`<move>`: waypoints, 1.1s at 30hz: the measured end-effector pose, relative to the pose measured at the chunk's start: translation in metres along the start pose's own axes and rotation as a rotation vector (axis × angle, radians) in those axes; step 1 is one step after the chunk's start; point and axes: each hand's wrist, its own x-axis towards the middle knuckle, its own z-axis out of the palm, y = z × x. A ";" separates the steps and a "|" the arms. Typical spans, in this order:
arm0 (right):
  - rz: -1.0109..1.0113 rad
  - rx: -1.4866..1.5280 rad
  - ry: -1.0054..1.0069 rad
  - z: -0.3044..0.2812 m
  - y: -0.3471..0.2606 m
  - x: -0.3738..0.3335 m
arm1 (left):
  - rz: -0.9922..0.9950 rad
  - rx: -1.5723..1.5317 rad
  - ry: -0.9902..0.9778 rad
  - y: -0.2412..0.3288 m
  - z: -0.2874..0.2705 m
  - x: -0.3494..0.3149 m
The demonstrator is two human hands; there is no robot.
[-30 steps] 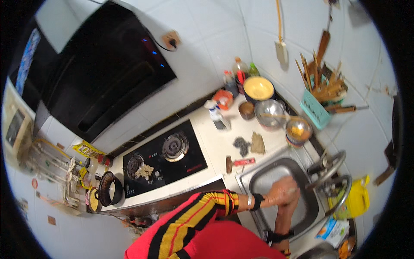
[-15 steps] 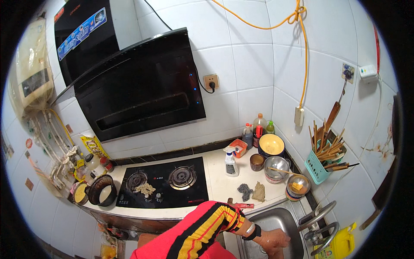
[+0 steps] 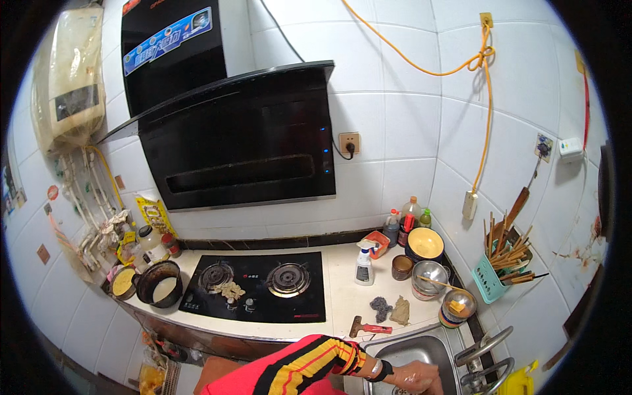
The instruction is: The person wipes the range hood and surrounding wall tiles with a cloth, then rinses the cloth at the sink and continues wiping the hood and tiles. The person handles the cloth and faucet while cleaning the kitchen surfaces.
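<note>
My left arm, in a red sleeve with black and yellow stripes, reaches over the counter edge to the right. My left hand [image 3: 416, 378] is bent down inside the steel sink [image 3: 442, 347], a dark band at its wrist. The fingers point downward and are cut off by the lower edge, so their grip is hidden. My right hand does not show. Just behind the sink lie a red-handled tool with a T-shaped head [image 3: 370, 328], a grey scouring pad [image 3: 380, 307] and a crumpled brownish cloth [image 3: 400, 311].
A curved faucet [image 3: 487, 346] overhangs the sink's right side, near a yellow container [image 3: 519, 382]. Stacked bowls [image 3: 454, 315], a brown cup [image 3: 402, 266] and a spray bottle [image 3: 364, 264] stand behind. Left are a gas stove [image 3: 253, 286] and a black pot [image 3: 158, 284]. A chopstick holder [image 3: 492, 283] hangs right.
The view has tilted upward, so the counter things sit lower. My left hand stays in the sink, and the red-handled tool is more fully uncovered by my sleeve.
</note>
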 end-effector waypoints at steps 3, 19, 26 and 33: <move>-0.005 -0.015 0.016 -0.007 0.000 -0.009 | -0.333 -0.072 0.363 -0.029 -0.009 -0.008; -0.189 -0.065 0.225 -0.024 -0.001 -0.078 | -0.986 -0.867 0.561 0.001 -0.161 -0.360; -0.235 0.016 0.283 0.002 0.034 -0.091 | -1.219 -0.751 1.407 0.097 -0.167 -0.613; -0.133 -0.033 0.161 0.092 0.050 -0.075 | -1.216 -0.790 1.779 0.148 -0.095 -0.728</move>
